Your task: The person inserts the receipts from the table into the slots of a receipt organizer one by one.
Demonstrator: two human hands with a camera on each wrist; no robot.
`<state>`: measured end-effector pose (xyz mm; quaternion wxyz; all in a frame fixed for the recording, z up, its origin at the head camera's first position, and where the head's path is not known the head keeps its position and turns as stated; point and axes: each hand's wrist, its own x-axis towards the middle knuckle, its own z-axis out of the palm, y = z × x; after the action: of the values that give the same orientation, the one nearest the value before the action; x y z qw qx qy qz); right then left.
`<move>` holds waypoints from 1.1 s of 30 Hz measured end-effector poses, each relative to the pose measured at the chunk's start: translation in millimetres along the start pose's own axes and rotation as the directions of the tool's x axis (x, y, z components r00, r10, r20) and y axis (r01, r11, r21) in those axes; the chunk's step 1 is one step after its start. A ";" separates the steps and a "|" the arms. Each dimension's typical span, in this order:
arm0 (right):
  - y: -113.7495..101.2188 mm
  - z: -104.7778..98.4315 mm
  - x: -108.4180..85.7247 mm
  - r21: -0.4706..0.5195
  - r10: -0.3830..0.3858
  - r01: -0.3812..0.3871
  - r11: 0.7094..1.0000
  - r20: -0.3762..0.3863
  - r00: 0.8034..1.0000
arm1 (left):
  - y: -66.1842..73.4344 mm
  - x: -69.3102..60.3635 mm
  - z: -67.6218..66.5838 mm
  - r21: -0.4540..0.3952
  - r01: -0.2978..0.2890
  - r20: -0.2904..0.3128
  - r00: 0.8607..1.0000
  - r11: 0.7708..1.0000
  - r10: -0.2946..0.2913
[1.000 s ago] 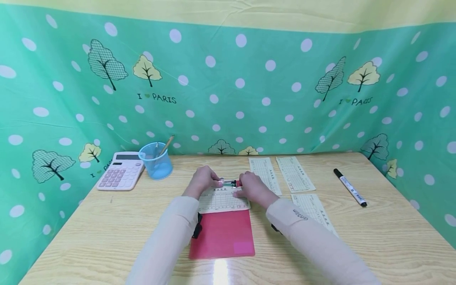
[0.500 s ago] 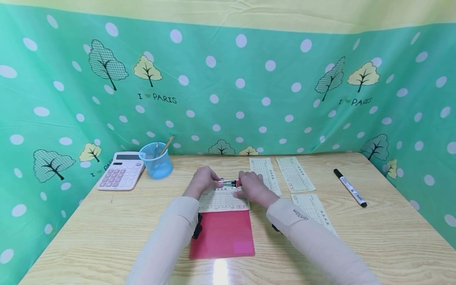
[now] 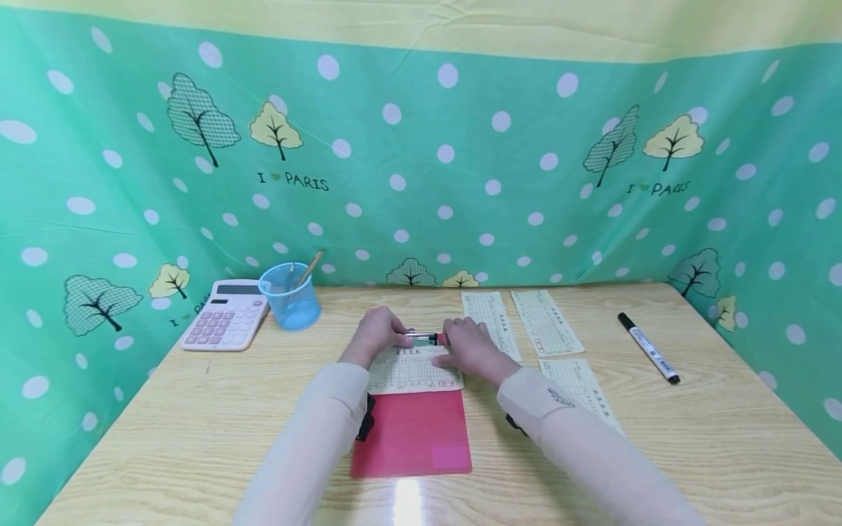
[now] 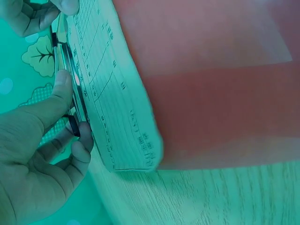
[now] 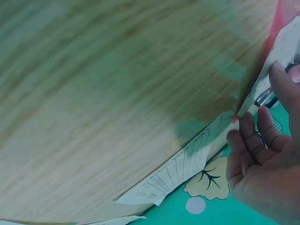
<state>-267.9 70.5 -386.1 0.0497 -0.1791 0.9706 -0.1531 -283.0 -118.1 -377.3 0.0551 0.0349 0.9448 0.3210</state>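
Observation:
A red clip folder (image 3: 411, 431) lies on the table in the head view. Across its top runs a metal clip (image 3: 421, 335), beside the far edge of a printed paper form (image 3: 414, 372) that covers the folder's upper part. My left hand (image 3: 376, 336) pinches the clip near its left end, thumb on the bar and fingers behind, with a black clip end (image 4: 74, 125) between them in the left wrist view. At the right end, my right hand (image 3: 472, 347) grips the folder's top edge, thumb on the form. How the clip's right end is held is partly hidden.
More loose printed forms (image 3: 547, 321) lie to the right, one near the right forearm. Farther right is a black-and-white marker (image 3: 648, 348). A pink calculator (image 3: 226, 318) and a blue mesh pen cup (image 3: 291, 299) stand at the back left, before a green curtain (image 3: 421, 183).
Both hands stay at the clip with hardly any movement. The form's near edge sits slightly differently, and the whole head view has shifted a little.

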 end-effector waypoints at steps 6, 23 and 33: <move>2.5 -0.8 -0.9 -0.003 -0.019 0.019 1.000 -0.018 1.000 | 1.5 1.9 -0.2 0.021 -0.012 0.004 1.000 1.000 0.012; 2.1 -0.6 6.6 -0.074 0.008 -0.012 0.997 -0.049 0.999 | -0.8 9.9 -6.5 0.050 -0.019 0.061 0.998 0.999 0.016; 0.7 -0.2 12.0 -0.094 0.041 -0.046 0.995 -0.060 0.997 | 3.8 14.4 -11.5 0.074 0.012 0.103 0.994 0.997 -0.020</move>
<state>-279.3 66.8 -386.7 0.0164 -0.1555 0.9815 -0.1106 -298.6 -120.6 -367.1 0.1056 0.0460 0.9520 0.2837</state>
